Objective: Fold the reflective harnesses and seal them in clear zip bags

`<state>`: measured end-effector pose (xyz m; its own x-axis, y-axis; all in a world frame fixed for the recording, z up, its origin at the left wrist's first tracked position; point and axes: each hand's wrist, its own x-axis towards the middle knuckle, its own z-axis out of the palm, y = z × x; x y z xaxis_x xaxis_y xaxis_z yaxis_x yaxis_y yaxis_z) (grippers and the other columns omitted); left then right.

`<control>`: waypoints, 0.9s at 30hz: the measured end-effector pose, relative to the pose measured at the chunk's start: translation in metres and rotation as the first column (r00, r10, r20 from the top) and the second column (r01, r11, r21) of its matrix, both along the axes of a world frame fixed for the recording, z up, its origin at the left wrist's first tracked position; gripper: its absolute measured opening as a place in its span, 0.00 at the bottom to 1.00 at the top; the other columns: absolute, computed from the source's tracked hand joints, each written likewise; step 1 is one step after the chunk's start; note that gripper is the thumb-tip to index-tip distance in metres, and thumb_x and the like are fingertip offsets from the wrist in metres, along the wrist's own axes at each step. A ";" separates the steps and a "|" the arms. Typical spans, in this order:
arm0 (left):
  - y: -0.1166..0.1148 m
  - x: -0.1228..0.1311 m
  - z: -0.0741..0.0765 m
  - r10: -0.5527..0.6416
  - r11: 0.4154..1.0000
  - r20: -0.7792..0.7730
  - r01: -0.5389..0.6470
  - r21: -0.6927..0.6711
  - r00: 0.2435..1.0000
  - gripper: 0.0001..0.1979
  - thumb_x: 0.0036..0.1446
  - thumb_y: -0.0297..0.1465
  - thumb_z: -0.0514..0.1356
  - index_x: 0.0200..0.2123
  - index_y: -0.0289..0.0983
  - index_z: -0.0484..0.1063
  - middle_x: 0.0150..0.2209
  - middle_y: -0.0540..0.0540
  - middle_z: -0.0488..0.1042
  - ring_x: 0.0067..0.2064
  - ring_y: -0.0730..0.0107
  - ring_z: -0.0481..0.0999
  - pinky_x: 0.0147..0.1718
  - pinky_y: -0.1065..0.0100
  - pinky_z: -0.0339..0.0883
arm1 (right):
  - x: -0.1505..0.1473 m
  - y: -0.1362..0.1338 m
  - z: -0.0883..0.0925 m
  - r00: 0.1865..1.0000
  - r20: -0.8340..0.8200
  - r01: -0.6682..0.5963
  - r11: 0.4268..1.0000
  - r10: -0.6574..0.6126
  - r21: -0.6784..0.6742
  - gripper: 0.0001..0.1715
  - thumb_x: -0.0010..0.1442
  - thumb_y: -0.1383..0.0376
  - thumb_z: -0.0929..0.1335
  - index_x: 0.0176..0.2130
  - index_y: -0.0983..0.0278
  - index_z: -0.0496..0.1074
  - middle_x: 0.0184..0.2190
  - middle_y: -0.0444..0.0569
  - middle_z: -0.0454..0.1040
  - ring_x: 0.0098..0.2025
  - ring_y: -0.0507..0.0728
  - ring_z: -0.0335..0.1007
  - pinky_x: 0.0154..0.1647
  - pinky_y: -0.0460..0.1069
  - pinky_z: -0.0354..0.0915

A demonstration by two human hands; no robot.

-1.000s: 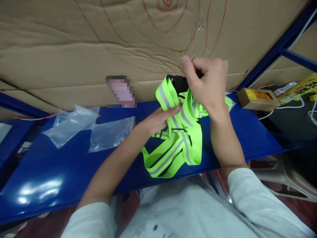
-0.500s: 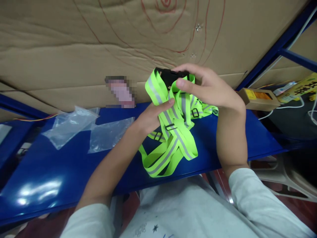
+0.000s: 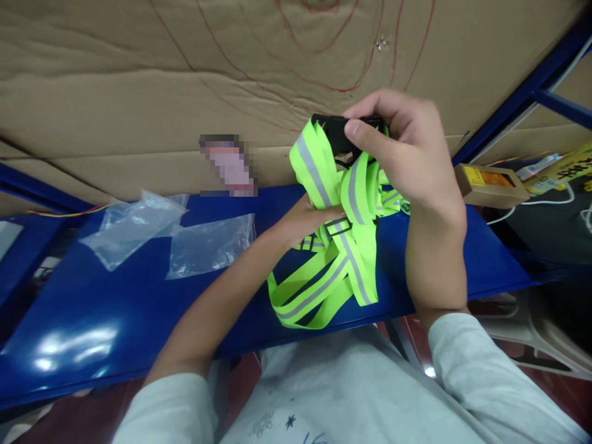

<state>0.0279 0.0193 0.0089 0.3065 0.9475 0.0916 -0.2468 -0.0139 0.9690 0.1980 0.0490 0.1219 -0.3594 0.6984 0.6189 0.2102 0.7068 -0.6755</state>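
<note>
A neon-green reflective strap harness [image 3: 330, 271] with grey stripes hangs in loops over the blue shelf [image 3: 115, 308]. My right hand [image 3: 407, 154] is raised above the shelf, thumb and fingers pinched on the black buckle [image 3: 333, 132] at the top of the straps. My left hand [image 3: 303, 219] sits lower, closed round the gathered straps just below the buckle. The lowest loops rest on the shelf's front edge.
Two clear plastic bags [image 3: 134, 225] [image 3: 210, 243] lie on the shelf to the left. A cardboard sheet [image 3: 139, 80] with red pen lines stands behind. A small brown box [image 3: 490, 185] and white cables [image 3: 555, 197] sit at the right, beside a blue frame post [image 3: 522, 92].
My right hand shifted from tugging the straps to gripping the black buckle and lifted it. My left hand slid up under the bundle. The strap loops rose slightly.
</note>
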 end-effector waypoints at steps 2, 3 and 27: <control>-0.002 0.004 -0.003 -0.031 0.999 -0.018 0.031 -0.012 0.999 0.27 0.45 0.41 0.78 0.48 0.39 0.81 0.54 0.41 0.82 0.60 0.45 0.78 0.64 0.44 0.67 | 0.003 0.001 0.001 0.999 -0.003 0.050 0.999 -0.050 -0.003 0.15 0.64 0.48 0.72 0.39 0.55 0.77 0.41 0.47 0.81 0.44 0.62 0.77 0.45 0.57 0.73; -0.002 0.005 -0.003 -0.054 0.999 -0.024 0.053 -0.012 0.998 0.28 0.45 0.41 0.78 0.49 0.39 0.81 0.54 0.40 0.81 0.60 0.44 0.78 0.64 0.44 0.68 | 0.004 0.001 0.001 0.997 0.007 0.075 0.997 -0.075 -0.002 0.16 0.63 0.46 0.72 0.39 0.54 0.77 0.41 0.48 0.81 0.45 0.64 0.77 0.44 0.57 0.73; -0.045 -0.049 0.090 0.687 0.563 -0.251 -0.281 0.777 0.682 0.11 0.62 0.39 0.69 0.46 0.42 0.81 0.44 0.48 0.83 0.47 0.63 0.79 0.52 0.62 0.69 | -0.023 -0.022 0.001 0.981 0.033 -0.191 0.978 0.189 0.078 0.12 0.70 0.54 0.70 0.43 0.57 0.80 0.44 0.46 0.82 0.50 0.59 0.78 0.57 0.56 0.72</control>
<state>-0.0209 -0.0254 0.0987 0.0046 0.7021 0.7121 0.4894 -0.6225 0.6106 0.1755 0.0266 0.1231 -0.4972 0.5643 0.6590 0.0831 0.7871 -0.6112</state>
